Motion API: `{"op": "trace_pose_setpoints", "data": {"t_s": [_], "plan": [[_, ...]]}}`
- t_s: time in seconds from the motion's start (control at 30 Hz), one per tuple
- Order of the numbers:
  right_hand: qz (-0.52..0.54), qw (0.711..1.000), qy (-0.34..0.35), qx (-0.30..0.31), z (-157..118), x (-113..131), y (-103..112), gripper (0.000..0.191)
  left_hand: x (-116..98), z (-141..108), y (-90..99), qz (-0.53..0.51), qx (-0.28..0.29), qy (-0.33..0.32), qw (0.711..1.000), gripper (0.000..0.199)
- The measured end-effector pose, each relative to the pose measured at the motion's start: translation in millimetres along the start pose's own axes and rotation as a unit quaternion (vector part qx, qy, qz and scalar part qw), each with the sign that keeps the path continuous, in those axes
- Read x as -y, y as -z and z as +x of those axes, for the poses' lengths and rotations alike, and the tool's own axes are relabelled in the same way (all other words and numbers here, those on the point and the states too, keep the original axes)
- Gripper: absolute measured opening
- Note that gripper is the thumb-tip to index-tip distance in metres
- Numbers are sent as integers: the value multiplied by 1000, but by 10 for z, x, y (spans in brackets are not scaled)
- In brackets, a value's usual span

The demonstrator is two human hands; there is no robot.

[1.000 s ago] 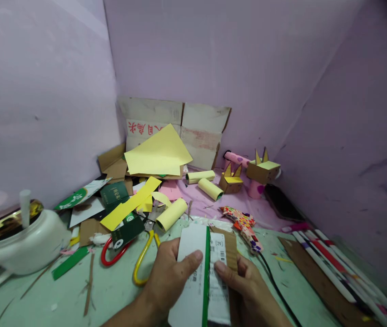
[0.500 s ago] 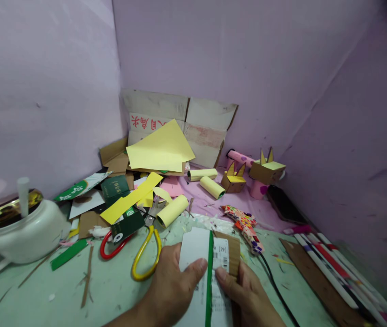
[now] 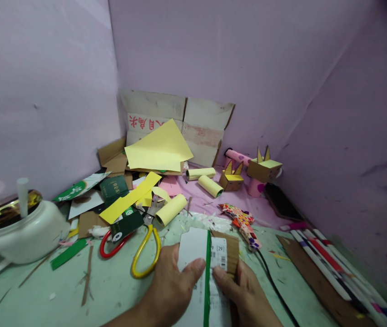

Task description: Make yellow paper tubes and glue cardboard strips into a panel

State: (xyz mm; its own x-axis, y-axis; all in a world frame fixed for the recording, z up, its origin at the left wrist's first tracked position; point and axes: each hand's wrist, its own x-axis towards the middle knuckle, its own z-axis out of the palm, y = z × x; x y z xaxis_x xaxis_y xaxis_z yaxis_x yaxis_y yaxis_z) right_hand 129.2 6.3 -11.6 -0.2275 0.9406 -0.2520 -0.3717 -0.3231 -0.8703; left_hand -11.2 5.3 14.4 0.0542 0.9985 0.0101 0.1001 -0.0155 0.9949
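In the lower middle of the head view, my left hand (image 3: 175, 286) grips the left side of a white card with a green edge (image 3: 193, 247), thumb flat on its face. My right hand (image 3: 244, 290) pinches a piece of corrugated cardboard (image 3: 231, 250) bearing a white barcode label (image 3: 218, 254). The two pieces lie side by side, the green edge running along the label; whether they are joined I cannot tell. Left of my left hand lie scissors with one yellow loop (image 3: 135, 268) and one red loop (image 3: 106, 252), blades partly hidden under dark card.
Pale yellow paper rolls (image 3: 173, 210), a small eared cardboard box (image 3: 231, 179) and a flower-patterned glue gun (image 3: 243, 222) with a black cord stand beyond my hands. A white teapot (image 3: 26, 234) is at left. Several markers (image 3: 329, 259) and a phone (image 3: 284, 202) lie right. Paper scraps (image 3: 130, 197) pile behind the scissors.
The view has shifted slightly, so the background things sit a little further left. Both hands keep their hold on the card and cardboard, with hardly any movement.
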Motion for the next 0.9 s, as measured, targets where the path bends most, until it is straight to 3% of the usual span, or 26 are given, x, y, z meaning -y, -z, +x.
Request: {"op": "trace_pose_setpoints", "data": {"t_s": [0.27, 0.4, 0.57, 0.7, 0.9], "plan": [[1, 1000, 0, 11, -8, 7, -16, 35, -35, 4, 4, -36, 19, 11, 999, 22], [-1, 998, 12, 61, 55, 134, 74, 54, -87, 61, 82, -112, 54, 88, 988, 35], [-133, 983, 71, -106, 171, 452, 401, 47, -139, 88, 116, -173, 139, 199, 954, 45], [-230, 968, 81, -55, 170, 567, 456, 35, -93, 43, 66, -133, 223, 205, 944, 44], [-242, 969, 41, -32, 139, 554, 294, 29, 17, 24, 30, -96, 243, 201, 944, 40]]}}
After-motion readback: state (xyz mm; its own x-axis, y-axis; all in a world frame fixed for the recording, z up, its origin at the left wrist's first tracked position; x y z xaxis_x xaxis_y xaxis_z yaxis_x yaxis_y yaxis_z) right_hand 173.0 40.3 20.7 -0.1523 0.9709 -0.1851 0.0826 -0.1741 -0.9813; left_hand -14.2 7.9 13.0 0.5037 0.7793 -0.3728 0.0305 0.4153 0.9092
